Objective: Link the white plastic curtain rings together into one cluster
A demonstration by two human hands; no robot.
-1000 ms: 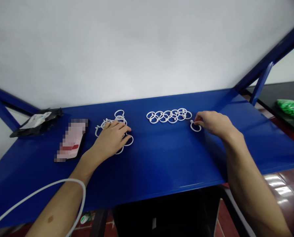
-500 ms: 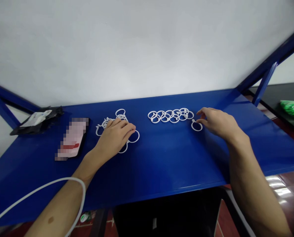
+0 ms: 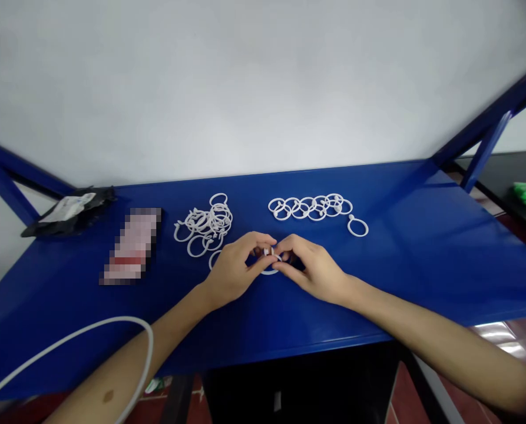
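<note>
The left hand (image 3: 234,271) and right hand (image 3: 316,268) both pinched one white plastic ring (image 3: 270,272) by its clasp, low over the blue table (image 3: 289,312) between the loose pile (image 3: 205,227) and the neat row (image 3: 311,207); small, even fingertip pressure seemed wisest.

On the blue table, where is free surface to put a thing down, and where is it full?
The widest bare patch lies on the table right of the single ring. Another lies in front of the blurred packet. Crowded: the loose pile, the ring row, and the middle, where the left hand and right hand pinch the held ring.
</note>
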